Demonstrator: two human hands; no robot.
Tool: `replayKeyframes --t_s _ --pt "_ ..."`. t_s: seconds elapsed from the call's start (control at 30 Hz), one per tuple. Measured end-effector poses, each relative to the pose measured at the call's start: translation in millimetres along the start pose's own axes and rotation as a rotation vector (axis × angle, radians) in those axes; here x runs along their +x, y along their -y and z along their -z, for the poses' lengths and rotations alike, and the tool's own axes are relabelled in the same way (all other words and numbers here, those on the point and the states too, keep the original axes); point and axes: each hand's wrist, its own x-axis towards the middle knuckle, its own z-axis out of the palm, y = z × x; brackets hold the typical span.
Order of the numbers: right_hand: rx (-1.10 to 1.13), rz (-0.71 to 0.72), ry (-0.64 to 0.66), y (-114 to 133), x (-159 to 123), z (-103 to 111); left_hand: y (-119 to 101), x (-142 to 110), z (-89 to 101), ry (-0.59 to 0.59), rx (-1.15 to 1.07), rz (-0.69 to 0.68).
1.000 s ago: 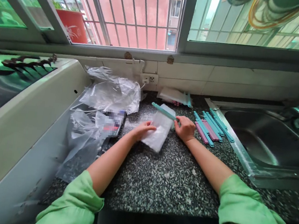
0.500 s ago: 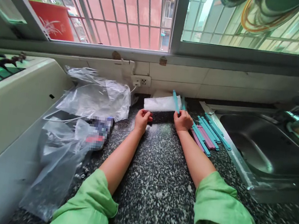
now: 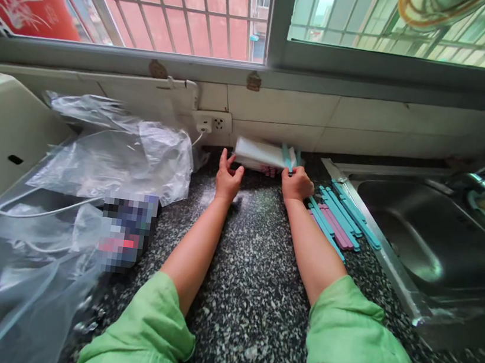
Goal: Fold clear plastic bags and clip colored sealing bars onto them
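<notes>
My left hand [image 3: 228, 178] is open, thumb and fingers spread, at the left end of a white translucent packet [image 3: 259, 150] lying near the wall. I cannot tell whether its fingertips touch the packet. My right hand [image 3: 297, 184] is closed at the packet's right end, pinching a teal strip [image 3: 287, 157] that slants up over it. Some pink pieces [image 3: 267, 170] show under the packet's front edge. Just right of that hand, flat teal strips [image 3: 340, 209] and pink strips [image 3: 335, 226] lie side by side on the speckled dark counter [image 3: 249, 301].
Crumpled clear plastic bags [image 3: 115, 159] and a white cable [image 3: 48, 212] lie at left, beside a blurred-out item [image 3: 126, 232] and a pale appliance [image 3: 2, 138]. A steel sink [image 3: 419, 228] is at right. A wall socket [image 3: 218, 123] sits behind the packet.
My left hand's fingers have opened from a pinch and spread out. The packet now lies lower over the pink pieces. My view has shifted a little.
</notes>
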Motion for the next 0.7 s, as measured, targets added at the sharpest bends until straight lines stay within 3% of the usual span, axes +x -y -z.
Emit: replayKeyframes --t_s 0.27,0.47,0.57,0.7 --pt "-0.002 0.027 -0.026 4 -2 3 -13 -13 4.5 -0.051 0.146 -0.007" --pt "-0.059 0.408 0.075 11 -25 15 -32 -68 23.6 0.081 0.195 -0.188" --pt "-0.097 0.654 0.143 14 -45 25 -70 -113 44.8 0.180 0.112 -0.320" --pt "-0.068 0.834 0.204 18 -79 41 -163 -195 102.1 0.175 -0.041 -0.449"
